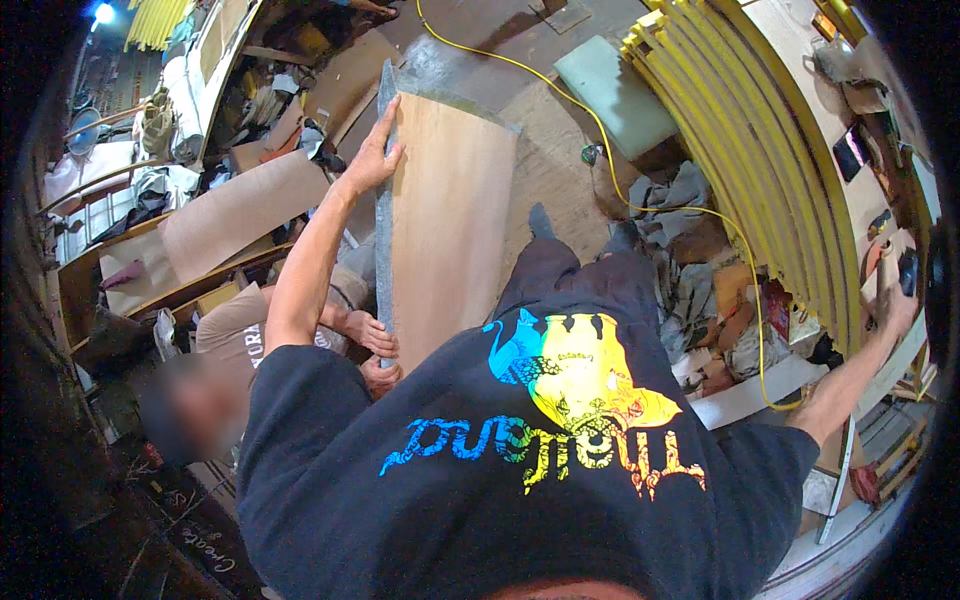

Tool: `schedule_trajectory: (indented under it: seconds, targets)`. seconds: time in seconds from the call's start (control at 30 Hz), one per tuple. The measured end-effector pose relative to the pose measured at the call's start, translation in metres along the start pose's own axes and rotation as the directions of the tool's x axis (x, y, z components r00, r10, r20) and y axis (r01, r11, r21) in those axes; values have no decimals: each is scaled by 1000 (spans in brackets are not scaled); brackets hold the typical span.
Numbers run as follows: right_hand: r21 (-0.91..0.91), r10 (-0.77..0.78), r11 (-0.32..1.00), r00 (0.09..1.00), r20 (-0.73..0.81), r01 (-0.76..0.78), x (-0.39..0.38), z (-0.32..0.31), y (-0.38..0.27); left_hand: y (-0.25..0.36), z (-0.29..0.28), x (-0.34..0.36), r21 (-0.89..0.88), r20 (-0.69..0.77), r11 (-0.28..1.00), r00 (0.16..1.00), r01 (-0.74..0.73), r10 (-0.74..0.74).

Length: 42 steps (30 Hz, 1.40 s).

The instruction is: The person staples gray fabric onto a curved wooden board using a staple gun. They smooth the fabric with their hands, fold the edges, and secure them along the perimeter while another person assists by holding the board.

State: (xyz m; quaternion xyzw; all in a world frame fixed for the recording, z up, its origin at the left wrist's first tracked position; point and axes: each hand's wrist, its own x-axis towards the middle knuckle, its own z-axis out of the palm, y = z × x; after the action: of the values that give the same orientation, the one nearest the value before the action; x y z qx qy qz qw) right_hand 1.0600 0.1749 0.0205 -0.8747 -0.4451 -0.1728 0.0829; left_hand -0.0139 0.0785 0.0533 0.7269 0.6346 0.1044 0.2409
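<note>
In front of me is a long pale wooden board (450,200) with a grey strip (385,240) along its left edge. My left hand (375,155) grips that edge near the far end, the index finger stretched along it. Another person's two hands (375,350) hold the same edge at the near end. Far out to the right, my right hand (893,305) is closed by a cluttered bench (830,180), around a small black object (908,272) whose kind I cannot make out.
A stack of yellow corrugated strips (760,150) curves along the right. A yellow cord (540,75) runs across the floor and down to my right arm. Scraps (700,300) pile up beside my legs. On the left lie a brown sheet (245,215) and the crouching person (235,330).
</note>
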Motion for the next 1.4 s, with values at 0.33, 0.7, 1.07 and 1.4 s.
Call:
schedule_trajectory:
  seconds: [0.33, 0.7, 1.07, 1.4]
  targets:
    - [644, -17, 676, 866, 499, -358, -171, -120, -139, 0, 6, 7, -10, -1, 1000, 1000, 25, -25]
    - [971, -911, 40, 390, 132, -235, -456, -85, -561, 7, 2, 17, -42, -10, 999, 999, 32, -33]
    - [975, -870, -206, 470, -145, -81, -533, -103, -670, 4, 0, 11, -83, 6, 991, 994, 107, -107]
    - [977, -867, -201, 476, -146, -65, -531, -105, -668, -3, 4, 11, -60, -22, 997, 998, 58, -60]
